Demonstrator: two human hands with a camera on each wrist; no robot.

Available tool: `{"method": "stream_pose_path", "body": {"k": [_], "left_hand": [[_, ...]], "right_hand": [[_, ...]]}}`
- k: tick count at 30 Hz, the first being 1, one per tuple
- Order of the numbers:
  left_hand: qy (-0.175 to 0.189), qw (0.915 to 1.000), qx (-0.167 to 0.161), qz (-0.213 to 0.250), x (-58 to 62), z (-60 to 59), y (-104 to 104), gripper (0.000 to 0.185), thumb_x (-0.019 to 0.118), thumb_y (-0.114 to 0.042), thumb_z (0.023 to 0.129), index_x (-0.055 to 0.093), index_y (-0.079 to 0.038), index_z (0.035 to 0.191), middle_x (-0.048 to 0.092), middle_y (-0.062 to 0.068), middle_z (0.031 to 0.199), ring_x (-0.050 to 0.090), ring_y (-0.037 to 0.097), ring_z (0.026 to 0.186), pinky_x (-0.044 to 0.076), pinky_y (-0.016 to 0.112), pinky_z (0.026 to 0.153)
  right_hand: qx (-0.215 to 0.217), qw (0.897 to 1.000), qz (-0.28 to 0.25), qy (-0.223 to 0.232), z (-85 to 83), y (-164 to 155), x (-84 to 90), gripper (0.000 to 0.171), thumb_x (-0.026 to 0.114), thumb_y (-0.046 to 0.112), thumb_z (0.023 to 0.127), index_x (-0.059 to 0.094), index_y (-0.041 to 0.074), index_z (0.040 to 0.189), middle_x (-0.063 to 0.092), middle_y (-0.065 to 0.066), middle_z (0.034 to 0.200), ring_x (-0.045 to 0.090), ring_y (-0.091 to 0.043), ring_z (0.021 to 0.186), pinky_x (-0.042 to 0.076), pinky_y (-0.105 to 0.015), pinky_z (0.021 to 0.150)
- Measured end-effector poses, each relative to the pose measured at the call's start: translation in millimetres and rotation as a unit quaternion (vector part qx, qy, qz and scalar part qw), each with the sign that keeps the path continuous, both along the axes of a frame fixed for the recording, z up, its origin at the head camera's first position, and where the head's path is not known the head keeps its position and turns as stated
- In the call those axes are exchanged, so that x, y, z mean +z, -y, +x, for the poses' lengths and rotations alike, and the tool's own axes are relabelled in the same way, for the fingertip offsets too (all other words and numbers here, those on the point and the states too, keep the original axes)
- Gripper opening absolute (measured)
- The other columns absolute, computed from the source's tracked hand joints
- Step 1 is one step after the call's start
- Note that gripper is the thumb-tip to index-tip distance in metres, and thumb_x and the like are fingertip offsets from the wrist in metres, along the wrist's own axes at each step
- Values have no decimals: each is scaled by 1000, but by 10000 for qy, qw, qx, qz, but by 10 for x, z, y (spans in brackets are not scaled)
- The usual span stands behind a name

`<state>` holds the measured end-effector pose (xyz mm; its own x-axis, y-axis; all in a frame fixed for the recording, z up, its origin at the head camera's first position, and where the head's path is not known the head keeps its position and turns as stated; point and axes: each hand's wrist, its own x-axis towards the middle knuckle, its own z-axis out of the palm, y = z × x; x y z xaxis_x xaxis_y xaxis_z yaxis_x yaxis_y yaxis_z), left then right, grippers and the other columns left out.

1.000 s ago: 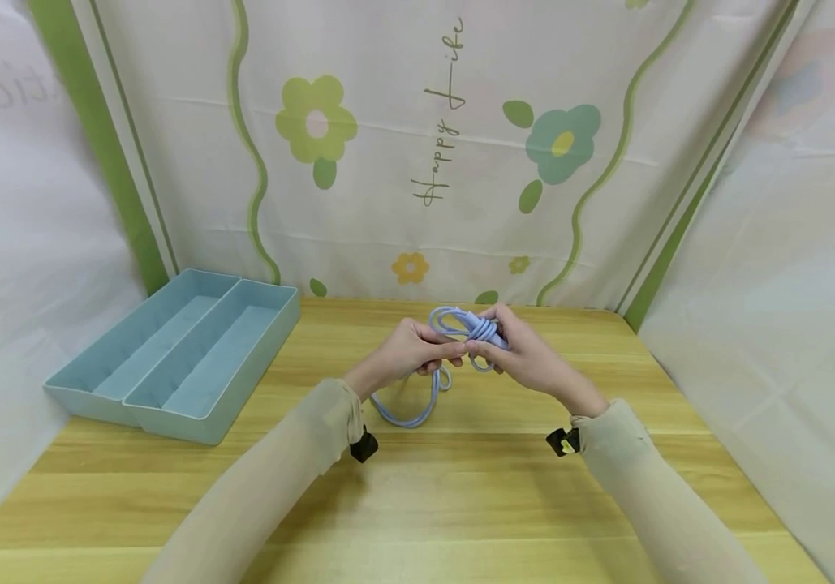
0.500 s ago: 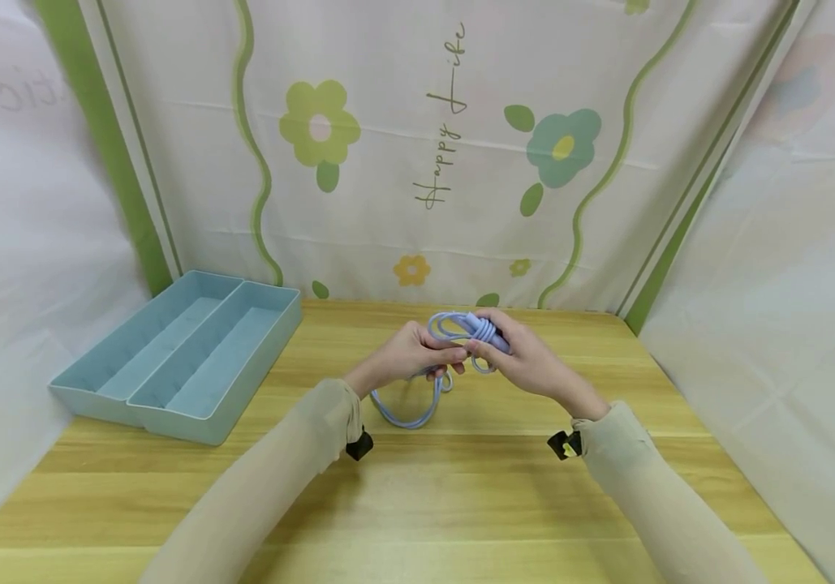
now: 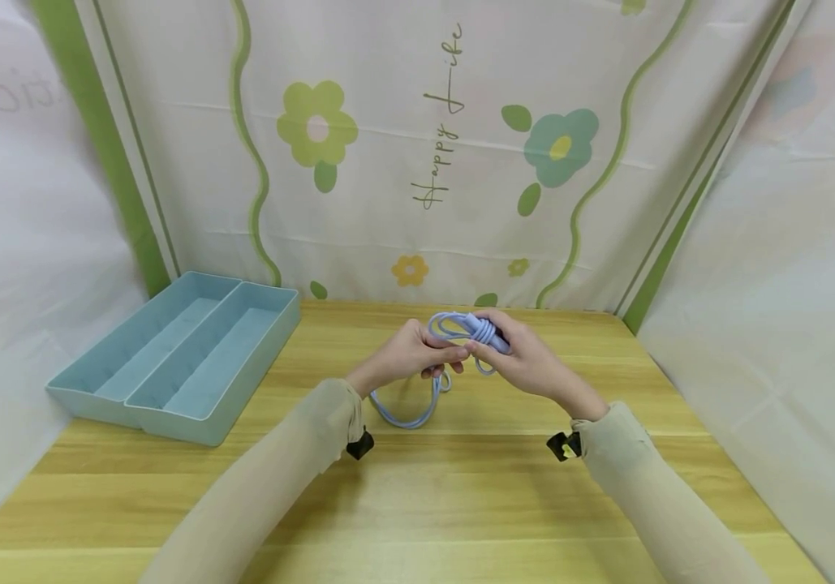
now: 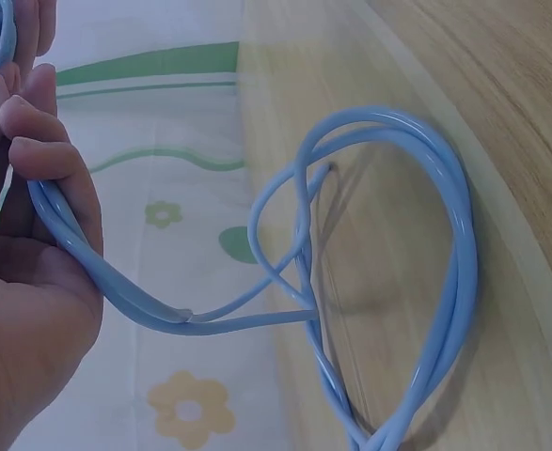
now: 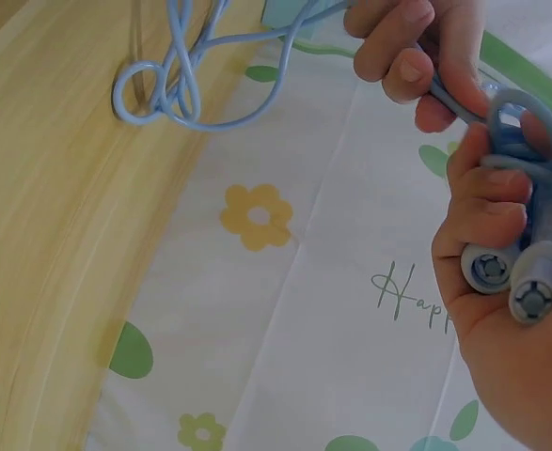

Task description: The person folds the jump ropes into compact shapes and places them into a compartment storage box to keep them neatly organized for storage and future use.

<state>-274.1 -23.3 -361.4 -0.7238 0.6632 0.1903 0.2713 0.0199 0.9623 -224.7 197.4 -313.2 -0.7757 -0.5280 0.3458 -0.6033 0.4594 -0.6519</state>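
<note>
Both arms wear long, loose sleeves (image 3: 264, 478) of thin pale beige cloth, gathered at the wrists; just behind each cuff sits a small black clip (image 3: 360, 445); the right clip (image 3: 561, 444) shows a yellow spot.

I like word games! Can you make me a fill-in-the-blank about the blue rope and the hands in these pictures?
1. The right hand grips the two ____ of the skipping rope.
2. The left hand pinches the rope's blue ____.
3. The blue tray has ____ long compartments.
4. A loop of the rope rests on the wooden ____.

Missing words: handles; cord; two; table
</note>
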Motion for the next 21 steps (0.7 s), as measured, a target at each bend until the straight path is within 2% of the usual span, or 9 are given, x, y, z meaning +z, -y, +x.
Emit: {"method": "stream_pose_path", "body": {"k": [6, 11, 15, 18, 21], "left_hand": [[-43, 10000, -22, 54, 8, 8, 2, 21, 70, -22, 94, 80, -3, 88, 72, 13, 79, 50, 18, 50, 39, 24, 46], [-80, 9996, -259, 80, -25, -8, 22, 19, 70, -22, 94, 79, -6, 92, 71, 19, 83, 51, 15, 52, 42, 24, 48], [-174, 9987, -469, 71, -77, -48, 68, 17, 69, -17, 95, 77, -4, 89, 69, 22, 79, 54, 22, 55, 46, 26, 50], [-258, 9974, -664, -134, -104, -78, 115, 18, 66, -14, 96, 78, -4, 89, 69, 21, 77, 58, 25, 58, 51, 30, 55], [-364, 9948, -843, -446, -118, -107, 164, 22, 64, -15, 98, 79, -5, 87, 69, 21, 78, 61, 21, 61, 53, 31, 58]], "right_hand": [[148, 9998, -32, 156, 76, 55, 75, 33, 56, 4, 101, 49, 0, 133, 55, -11, 93, 51, -22, 66, 46, -33, 55], [288, 9993, 64, 249, 34, 15, 10, 35, 56, 11, 102, 50, 9, 136, 56, -8, 95, 51, -20, 63, 47, -32, 54], [521, 9981, 136, 295, 9, 3, -41, 37, 55, 18, 103, 48, 17, 139, 57, -6, 95, 52, -20, 62, 48, -32, 52], [608, 9977, 129, 287, 17, 5, -59, 38, 54, 19, 104, 47, 19, 141, 58, -7, 94, 52, -20, 61, 47, -33, 51], [636, 9975, 88, 301, 41, 5, -62, 40, 55, 17, 103, 47, 18, 142, 59, -8, 93, 53, -20, 59, 48, -32, 49]]}}
